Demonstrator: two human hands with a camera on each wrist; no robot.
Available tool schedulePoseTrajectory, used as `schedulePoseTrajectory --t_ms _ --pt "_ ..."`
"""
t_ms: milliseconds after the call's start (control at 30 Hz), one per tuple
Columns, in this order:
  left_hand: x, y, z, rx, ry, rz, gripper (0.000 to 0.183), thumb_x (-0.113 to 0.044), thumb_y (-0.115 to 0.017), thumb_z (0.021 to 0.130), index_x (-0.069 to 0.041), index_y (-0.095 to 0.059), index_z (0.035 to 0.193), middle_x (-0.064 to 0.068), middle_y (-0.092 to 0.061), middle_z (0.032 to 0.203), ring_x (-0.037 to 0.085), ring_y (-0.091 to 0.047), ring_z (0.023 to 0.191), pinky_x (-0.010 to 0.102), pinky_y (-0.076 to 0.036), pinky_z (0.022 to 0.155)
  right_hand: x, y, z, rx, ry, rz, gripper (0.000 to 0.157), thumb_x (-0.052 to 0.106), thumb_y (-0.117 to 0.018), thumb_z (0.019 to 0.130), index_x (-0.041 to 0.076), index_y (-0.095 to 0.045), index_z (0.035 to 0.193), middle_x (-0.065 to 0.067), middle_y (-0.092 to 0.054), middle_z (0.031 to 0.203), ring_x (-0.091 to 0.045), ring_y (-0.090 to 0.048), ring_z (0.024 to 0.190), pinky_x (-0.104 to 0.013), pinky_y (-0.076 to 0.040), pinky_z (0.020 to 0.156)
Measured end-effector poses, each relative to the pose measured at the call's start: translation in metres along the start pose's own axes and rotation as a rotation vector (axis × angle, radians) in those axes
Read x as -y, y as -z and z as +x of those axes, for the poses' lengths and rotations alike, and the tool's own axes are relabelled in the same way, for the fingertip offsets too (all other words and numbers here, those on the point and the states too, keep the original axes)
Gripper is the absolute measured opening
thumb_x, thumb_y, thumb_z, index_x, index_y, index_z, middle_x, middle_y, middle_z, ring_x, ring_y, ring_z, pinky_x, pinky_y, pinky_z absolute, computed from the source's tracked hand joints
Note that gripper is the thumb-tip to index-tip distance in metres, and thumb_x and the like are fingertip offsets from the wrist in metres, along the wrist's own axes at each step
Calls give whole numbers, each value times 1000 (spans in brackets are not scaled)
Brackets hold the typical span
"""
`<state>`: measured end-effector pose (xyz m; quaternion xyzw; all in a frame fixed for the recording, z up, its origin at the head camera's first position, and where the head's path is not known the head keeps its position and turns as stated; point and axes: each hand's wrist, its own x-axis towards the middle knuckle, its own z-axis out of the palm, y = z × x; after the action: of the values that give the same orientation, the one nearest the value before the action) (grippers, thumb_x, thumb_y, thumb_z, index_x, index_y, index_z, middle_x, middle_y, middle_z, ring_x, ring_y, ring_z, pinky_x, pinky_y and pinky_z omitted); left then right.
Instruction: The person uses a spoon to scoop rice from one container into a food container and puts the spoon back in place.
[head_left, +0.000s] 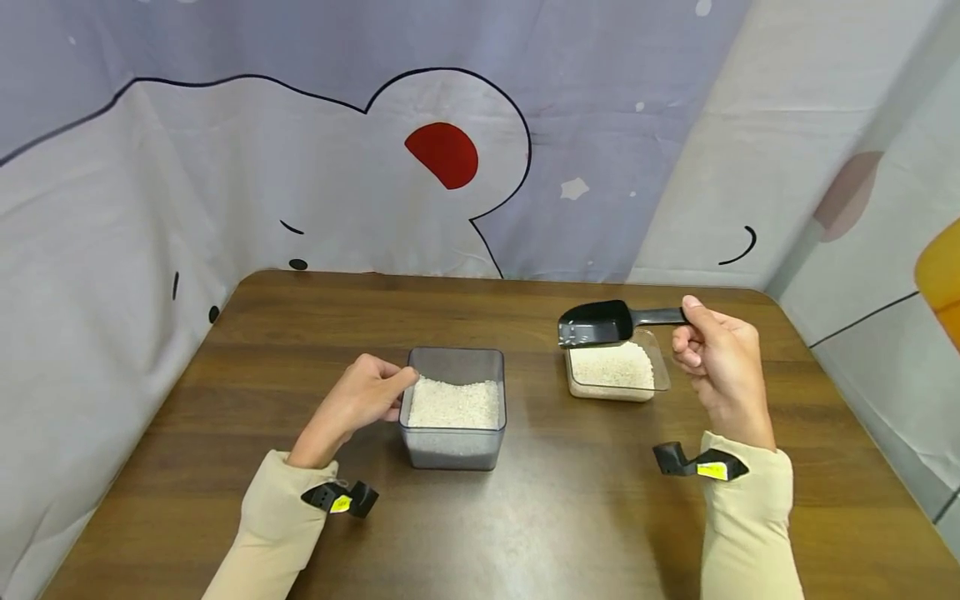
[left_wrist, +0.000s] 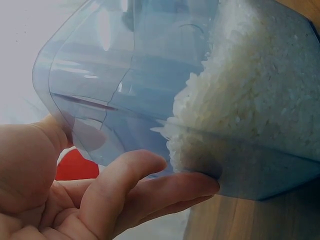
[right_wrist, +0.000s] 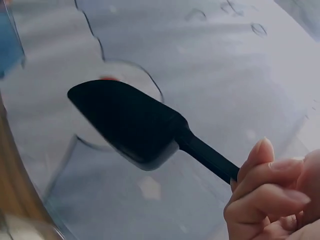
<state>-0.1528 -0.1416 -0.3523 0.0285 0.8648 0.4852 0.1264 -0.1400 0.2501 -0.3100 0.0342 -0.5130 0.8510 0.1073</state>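
Note:
My left hand [head_left: 367, 390] holds the left wall of a smoky clear plastic container [head_left: 453, 450], with the thumb at its rim and the fingers along the outside. White rice [head_left: 453, 404] fills much of it, heaped against the wall in the left wrist view. By the handle's end, my right hand [head_left: 722, 358] grips a black scoop [head_left: 600, 323], its fingers curled round it. The scoop hangs above a shallow clear box [head_left: 660, 375] that also holds rice [head_left: 611, 364]. A few pale grains show near the scoop's lip, and its bowl points left.
Both containers stand on a brown wooden table [head_left: 540, 517]. A pale curtain [head_left: 330, 167] with cartoon drawings hangs behind the table's far edge. Something orange [head_left: 943, 275] shows at the right border of the head view.

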Motion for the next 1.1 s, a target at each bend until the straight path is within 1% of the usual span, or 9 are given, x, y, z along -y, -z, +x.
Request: schedulePoseTrajectory --t_ms 133,167,367,500,633,800,900,967,1100 --pt "-1 0 0 -3 -9 1 30 -24 -53 87 1 -69 87 8 -57 76 15 -55 68 27 -56 65 -12 -20 -3 79 -30 -31 30 13 -52 94 0 -58 67 -3 -54 44 -5 -35 32 -20 -8 35" --pt "-1 -1 0 -3 -10 3 30 -24 -53 87 1 -69 87 8 -57 76 15 -55 68 27 -56 65 -14 -25 -4 98 -39 -40 31 13 -51 94 0 -58 67 -3 -54 45 -5 -36 32 -19 -9 34" --pt "-1 -1 1 -4 -21 0 30 -24 -52 87 1 -69 85 8 -56 73 15 -55 67 27 -56 64 -32 -58 -17 107 -82 -195 33 21 -55 93 3 -58 65 0 -53 45 -4 -39 33 -13 -22 29" --pt "-1 -3 1 -3 -19 -2 30 -24 -53 86 1 -68 83 8 -55 72 14 -54 66 27 -56 63 -47 -76 -27 146 -64 -302 35 26 -54 93 2 -57 67 0 -54 47 -5 -40 35 -13 -25 30" --pt "-3 -5 1 0 -6 2 29 -24 -53 86 0 -67 80 6 -54 70 14 -54 64 26 -56 63 -62 -92 -39 213 42 -462 35 25 -51 94 -2 -56 72 -2 -56 50 -7 -44 38 -18 -30 31" --pt "-3 -6 2 4 -5 4 29 -24 -53 86 0 -65 73 4 -52 65 13 -54 62 25 -55 62 -71 -113 -54 279 254 -681 24 13 -50 94 -4 -58 79 -7 -55 52 -10 -44 38 -22 -34 32" --pt "-3 -6 3 5 -10 2 30 -24 -52 86 0 -63 71 4 -51 64 12 -53 62 26 -56 62 -72 -122 -61 302 313 -782 20 7 -51 93 -3 -60 78 -10 -54 51 -6 -41 39 -20 -32 33" --pt "-3 -6 3 4 -9 2 30 -24 -52 86 -1 -61 69 4 -50 63 13 -52 61 26 -55 62 -73 -125 -63 319 294 -810 22 5 -50 93 -2 -58 74 -11 -53 49 -5 -39 40 -20 -31 35" --pt "-3 -7 3 3 -8 0 30 -24 -52 85 -3 -58 65 3 -49 62 13 -51 60 26 -55 61 -82 -120 -59 333 145 -772 30 11 -50 94 -2 -55 68 -9 -49 47 -5 -37 42 -19 -29 39"
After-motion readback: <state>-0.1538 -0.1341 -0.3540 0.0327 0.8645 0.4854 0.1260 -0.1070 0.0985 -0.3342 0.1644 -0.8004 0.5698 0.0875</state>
